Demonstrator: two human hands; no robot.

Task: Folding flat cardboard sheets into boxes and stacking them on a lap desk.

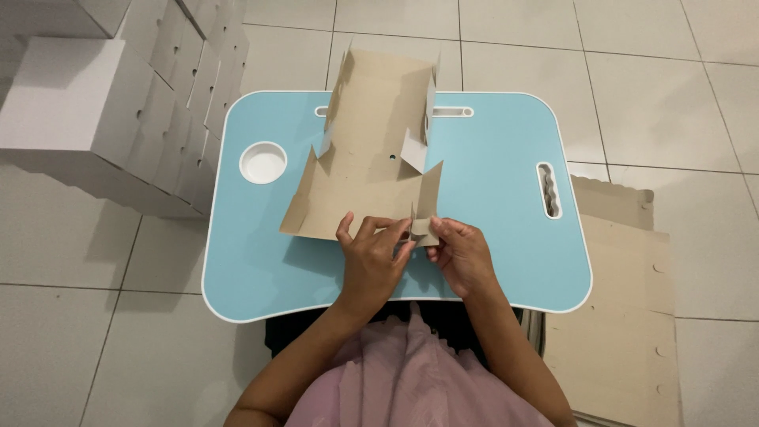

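A flat brown cardboard box blank (368, 150) lies across a light blue lap table (490, 182), with some side flaps standing up. My left hand (370, 257) rests on the blank's near edge, its fingers pinching a small corner flap (423, 213). My right hand (461, 253) grips the same flap from the right side. Both hands meet at the near right corner of the blank.
Folded white boxes (118, 111) are stacked on the tiled floor at the left. A pile of flat brown cardboard blanks (624, 316) lies on the floor at the right. The table has a round white cup recess (262, 162) and slots.
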